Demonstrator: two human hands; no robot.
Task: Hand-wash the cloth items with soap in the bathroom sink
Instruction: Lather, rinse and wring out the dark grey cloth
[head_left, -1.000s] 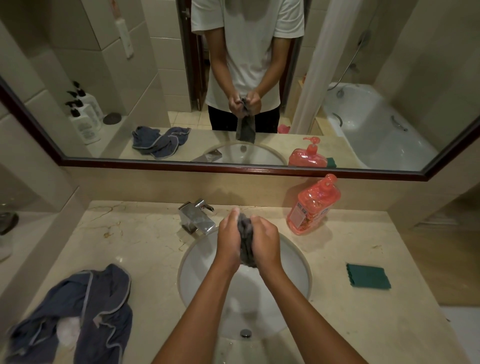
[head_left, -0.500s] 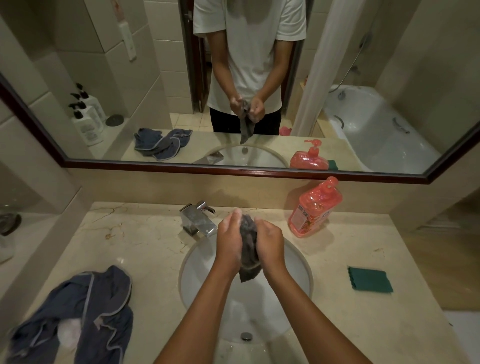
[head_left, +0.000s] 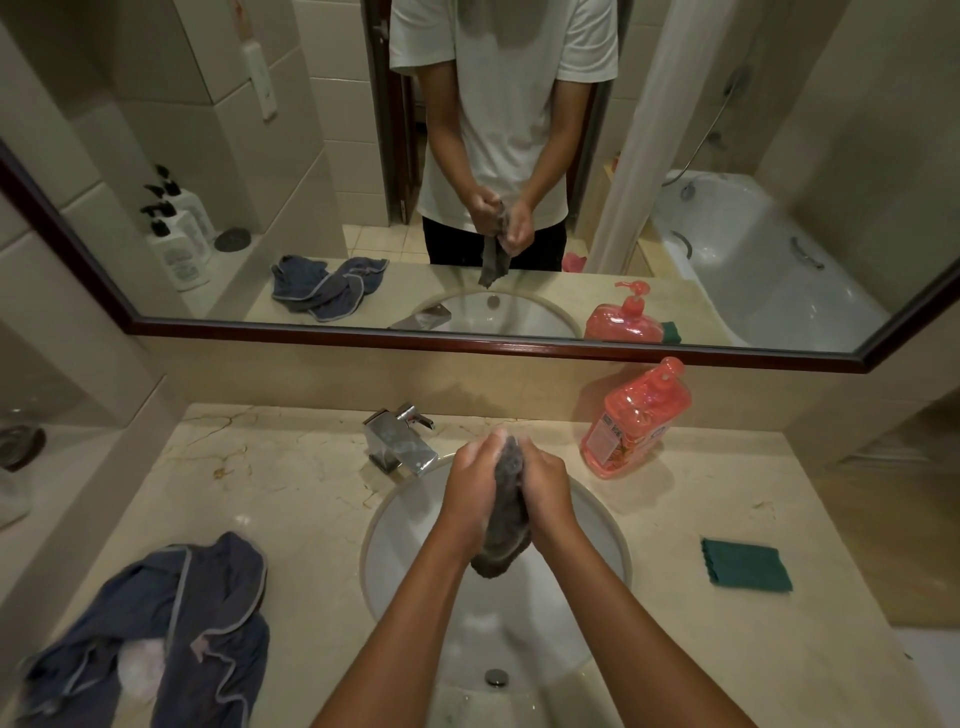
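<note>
Leftmost, a blue garment (head_left: 150, 634) lies crumpled on the marble counter (head_left: 291, 499), a patch of white suds on it (waiting its turn, or already soaped; I cannot tell which). Next, the chrome faucet (head_left: 400, 439) shows no running water. Over the white sink (head_left: 395, 525) the left hand (head_left: 475, 493) and right hand (head_left: 545, 493) both curl tightly around a small grey cloth (head_left: 506, 525), pressed between the palms. Compared with half a second ago, more of its tail now hangs below the hands, so the rubbing is working along the fabric. Scrubbing looks mid-way, with rinsing yet to come. Further right stand the red soap bottle (head_left: 636, 415) and a green sponge (head_left: 745, 564).
</note>
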